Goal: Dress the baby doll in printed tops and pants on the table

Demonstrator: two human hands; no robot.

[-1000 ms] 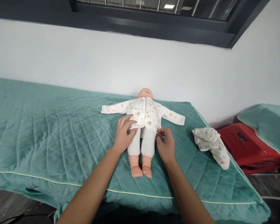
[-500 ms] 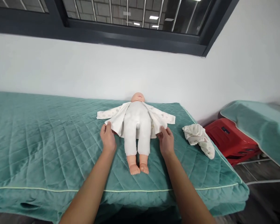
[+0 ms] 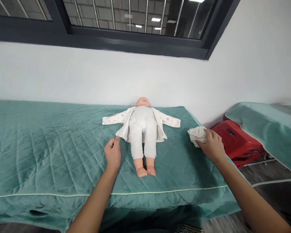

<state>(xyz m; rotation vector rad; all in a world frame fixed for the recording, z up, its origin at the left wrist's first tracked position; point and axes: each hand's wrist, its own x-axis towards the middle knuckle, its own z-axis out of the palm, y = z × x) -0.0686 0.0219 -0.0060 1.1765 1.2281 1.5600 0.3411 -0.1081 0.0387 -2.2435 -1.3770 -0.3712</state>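
A baby doll (image 3: 143, 123) lies on its back, its white padded body and legs showing between the open fronts of a small white printed shirt (image 3: 113, 119). The shirt's sleeves stretch out to both sides. My left hand (image 3: 113, 152) is closed, thumb and fingers pinched at the lower left corner of the shirt. Out to the right, my right hand (image 3: 213, 145) closes thumb and fingers around a crumpled white baby garment (image 3: 196, 134). Part of that garment is hidden behind the hand.
Everything lies on a green quilted bed cover (image 3: 63, 155) with a pale piped edge. A white wall (image 3: 87, 77) and a dark-framed barred window (image 3: 135, 42) stand behind. Off the right edge are a red plastic stool (image 3: 240, 139) and another green-covered bed (image 3: 264, 119).
My right hand has let go of the shirt's right front, which has dropped closer to the doll, and has moved right onto the crumpled garment. My left hand stays at the shirt's left corner.
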